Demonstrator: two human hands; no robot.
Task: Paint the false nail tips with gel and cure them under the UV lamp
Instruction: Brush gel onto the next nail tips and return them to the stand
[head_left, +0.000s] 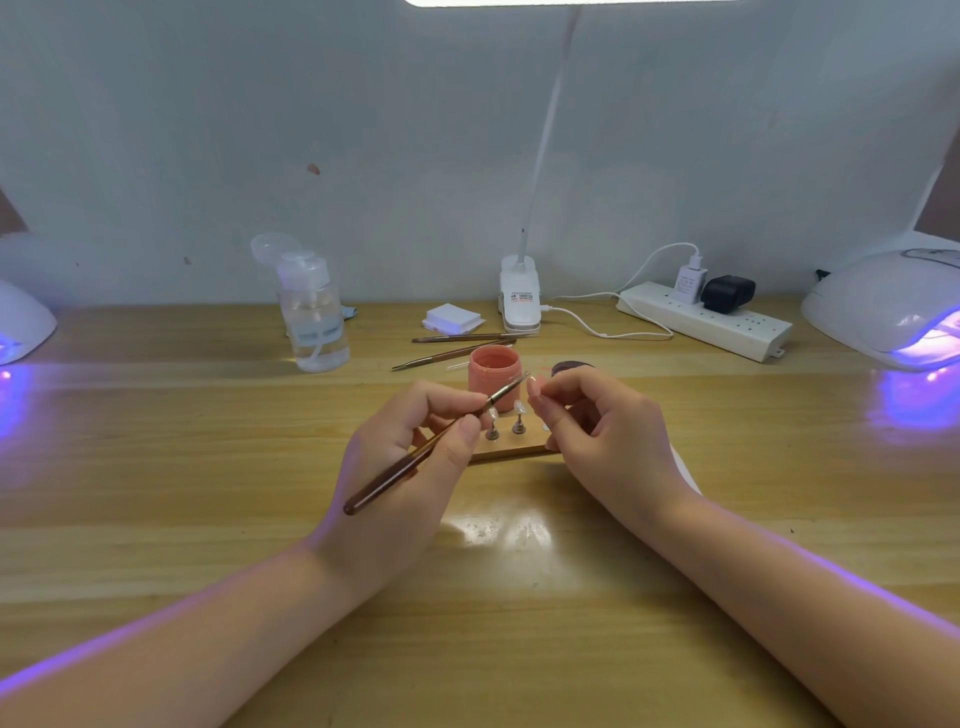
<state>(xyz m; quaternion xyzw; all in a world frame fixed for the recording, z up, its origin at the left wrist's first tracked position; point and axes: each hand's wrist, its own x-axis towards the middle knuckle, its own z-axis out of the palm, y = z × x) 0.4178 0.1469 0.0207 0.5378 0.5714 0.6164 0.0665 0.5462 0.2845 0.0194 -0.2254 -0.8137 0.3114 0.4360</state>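
Two bare forearms reaching in from 7 and 5 o'clock over a wooden table (156, 467). At centre, left hand (410, 467) with fingers curled round a brown-handled brush (431, 441), pinched between thumb and forefinger, handle slanting down toward 7 o'clock, bristle end aimed toward 1 o'clock. Right hand (597, 436) just across from it, thumb and forefinger tips pinching a small pale nail tip (535, 387), remaining fingers loosely curled; brush end close to that tip, contact impossible to judge. Between and just beyond the hands, a small wooden stand (511, 451) carrying two clear nail tips (518, 407) upright on metal pegs, right end hidden behind the right hand. Directly behind, toward 12 o'clock, an open pot of coral-pink gel (493, 374), with a dark lid (569, 368) just beside it at 3 o'clock. Farther back, two spare brushes (457, 351) lying flat, a stack of white pads (452, 318), a clear pump bottle (314, 317) with flip cap open at 10 o'clock. At the rear edge against the pale wall, a white clip lamp (519, 301) with its neck rising toward 12 o'clock, and a white power strip (706, 325) with two plugs at 2 o'clock. Far out at 3 o'clock, a white UV lamp (883, 306) glowing violet; a second glowing lamp (23, 322) at 9 o'clock, cut off by the frame
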